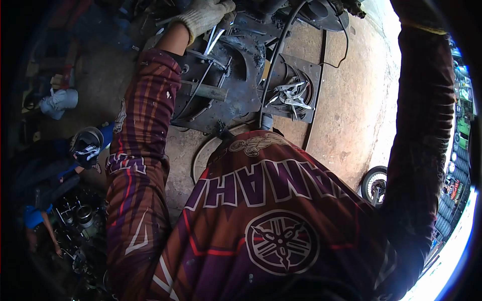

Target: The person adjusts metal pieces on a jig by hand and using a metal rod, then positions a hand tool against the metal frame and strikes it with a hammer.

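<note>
My left hand (205,18), in a pale knit glove, is at the top edge over a cluttered dark metal worktable (241,103). Its fingers are bent round something dark that I cannot make out. Just below the glove are bright metal strips (214,41). A metal tube (206,91) lies across the table, beside thin curved rods. Locking pliers (292,94) rest on a plate to the right. My right arm reaches up along the right side; only the glove's cuff and dark lower part of my right hand (419,12) show, its fingers hidden.
A black cable (277,52) runs down over the table. At the left, a person (50,158) bends near a welding helmet (86,145) and metal machine parts (85,215). A spoked wheel (375,184) stands at the right. A round hoop (197,158) lies below the table.
</note>
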{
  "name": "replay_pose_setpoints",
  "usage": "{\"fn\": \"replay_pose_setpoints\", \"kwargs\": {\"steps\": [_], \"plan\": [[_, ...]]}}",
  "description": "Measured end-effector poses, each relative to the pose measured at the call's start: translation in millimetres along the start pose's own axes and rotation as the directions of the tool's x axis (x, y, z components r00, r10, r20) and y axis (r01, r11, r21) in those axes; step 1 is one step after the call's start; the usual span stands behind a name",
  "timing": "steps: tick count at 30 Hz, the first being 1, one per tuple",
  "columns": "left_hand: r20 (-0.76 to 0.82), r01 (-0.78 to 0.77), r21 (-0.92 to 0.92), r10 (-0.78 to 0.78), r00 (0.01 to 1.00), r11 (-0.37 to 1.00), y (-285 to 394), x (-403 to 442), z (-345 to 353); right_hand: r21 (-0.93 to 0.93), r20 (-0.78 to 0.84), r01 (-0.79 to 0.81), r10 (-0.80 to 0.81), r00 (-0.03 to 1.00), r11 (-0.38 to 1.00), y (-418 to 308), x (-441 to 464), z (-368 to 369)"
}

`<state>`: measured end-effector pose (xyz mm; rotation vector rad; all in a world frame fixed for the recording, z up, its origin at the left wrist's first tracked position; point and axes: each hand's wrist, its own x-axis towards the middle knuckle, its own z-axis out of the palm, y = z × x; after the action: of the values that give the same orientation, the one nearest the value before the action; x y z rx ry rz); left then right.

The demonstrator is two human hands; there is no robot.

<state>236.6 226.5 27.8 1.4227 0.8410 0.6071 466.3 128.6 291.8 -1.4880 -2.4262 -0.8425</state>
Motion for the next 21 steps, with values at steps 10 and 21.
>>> {"fn": "replay_pose_setpoints", "kwargs": {"steps": [10,21], "plan": [[-0.159,0.249,0.178,-0.222,0.962,0.952,-45.4,27.0,-33.7,0.086,-0.012,0.000,0.001,1.000,0.996,4.1,-1.9,13.6],[-0.074,0.187,0.589,-0.178,0.981,0.786,-36.1,36.6,-11.6,0.022,-0.079,0.042,-0.040,0.996,0.999,22.0,-13.1,8.4]]}}
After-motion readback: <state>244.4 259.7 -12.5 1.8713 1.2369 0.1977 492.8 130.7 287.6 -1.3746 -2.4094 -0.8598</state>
